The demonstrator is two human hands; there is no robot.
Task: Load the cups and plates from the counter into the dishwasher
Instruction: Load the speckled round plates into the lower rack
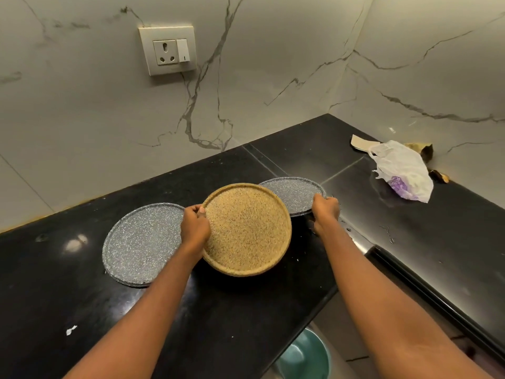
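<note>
- The tan speckled plate (247, 228) was held at its left rim, tilted with its face turned up toward the camera, over the black counter (308, 149) between two grey plates.
- The left hand (194, 228) was closed on that rim, with the thumb laid on the upper face and the fingers curled round the edge beneath.
- The right hand (325, 212) was curled over the right edge of the far grey plate (293, 194), whose rim was pinched between the fingers. Whether that plate had been lifted off the counter could not be told.
- The left part of the far grey plate was covered in view by the tan plate.
- The near grey plate (142, 242) was laid flat on the counter, just left of the left hand.
- A crumpled plastic bag (404, 170) was seen well apart, toward the counter's right corner by the marble wall.
- A wall socket (168, 50) was set into the wall above the plates.
- A teal bucket (303, 354) was seen below the counter's edge, between the two forearms.
</note>
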